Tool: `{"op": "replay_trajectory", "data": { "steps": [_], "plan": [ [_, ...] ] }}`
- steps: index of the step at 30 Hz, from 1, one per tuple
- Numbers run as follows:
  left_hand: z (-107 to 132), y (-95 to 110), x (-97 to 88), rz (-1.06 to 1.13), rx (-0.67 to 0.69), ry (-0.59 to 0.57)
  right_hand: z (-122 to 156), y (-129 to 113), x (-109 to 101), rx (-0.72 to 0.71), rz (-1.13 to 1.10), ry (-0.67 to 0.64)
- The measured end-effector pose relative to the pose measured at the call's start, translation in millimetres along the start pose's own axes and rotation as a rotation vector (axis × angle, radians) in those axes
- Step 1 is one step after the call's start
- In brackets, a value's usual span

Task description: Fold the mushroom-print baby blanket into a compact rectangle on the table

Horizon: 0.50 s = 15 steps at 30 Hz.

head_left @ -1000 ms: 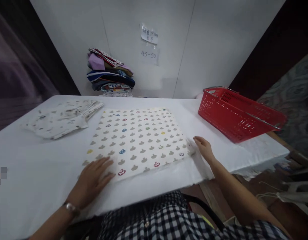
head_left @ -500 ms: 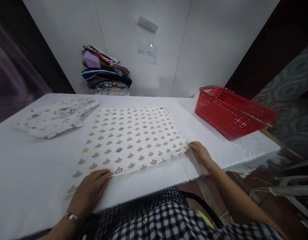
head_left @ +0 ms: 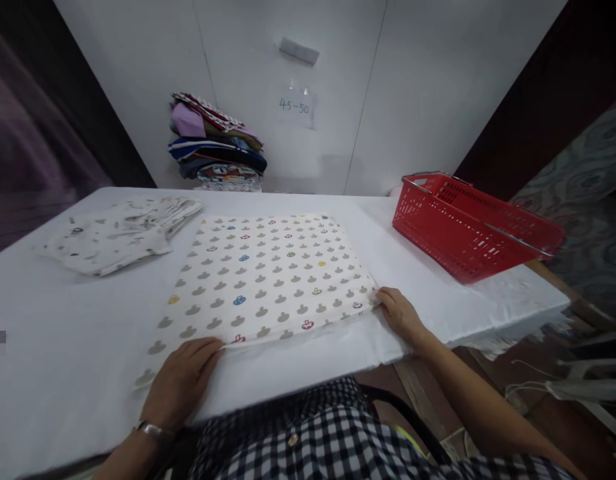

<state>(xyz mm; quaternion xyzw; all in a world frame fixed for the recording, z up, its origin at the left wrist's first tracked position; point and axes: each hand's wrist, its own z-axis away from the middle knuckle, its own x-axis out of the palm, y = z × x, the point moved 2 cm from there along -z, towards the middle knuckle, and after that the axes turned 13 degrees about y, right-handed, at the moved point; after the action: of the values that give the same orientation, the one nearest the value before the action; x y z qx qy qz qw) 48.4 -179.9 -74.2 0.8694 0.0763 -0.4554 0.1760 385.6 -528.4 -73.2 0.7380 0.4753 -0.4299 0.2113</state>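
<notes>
A white cloth printed with small grey and coloured shapes lies flat on the white table. My left hand rests at the cloth's near left corner, fingers curled over the near edge and pinching it. My right hand is at the near right corner, its fingers closed on that corner. A watch sits on my left wrist.
A crumpled white printed garment lies at the table's far left. A red plastic basket stands on the right end. A stack of folded clothes sits against the back wall under a paper label. The table's near edge is at my body.
My left hand slid back from lying flat on the cloth to its near edge. My right hand closed in on the near right corner. The cloth's near edge has shifted toward me.
</notes>
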Motion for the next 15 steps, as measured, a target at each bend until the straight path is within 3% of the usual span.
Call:
{"op": "replay_trajectory", "data": {
  "steps": [7,12,15],
  "plan": [
    [5,-4,1.5,-0.011,0.067,0.018,-6,6,4,-0.145,-0.059,-0.122],
    [7,-3,-0.6,-0.039,0.141,-0.002,-21,7,1,-0.043,-0.113,-0.268],
    [8,0,-2.6,-0.066,0.153,-0.019,-26,8,-6,-0.011,-0.098,-0.248]
  ]
}}
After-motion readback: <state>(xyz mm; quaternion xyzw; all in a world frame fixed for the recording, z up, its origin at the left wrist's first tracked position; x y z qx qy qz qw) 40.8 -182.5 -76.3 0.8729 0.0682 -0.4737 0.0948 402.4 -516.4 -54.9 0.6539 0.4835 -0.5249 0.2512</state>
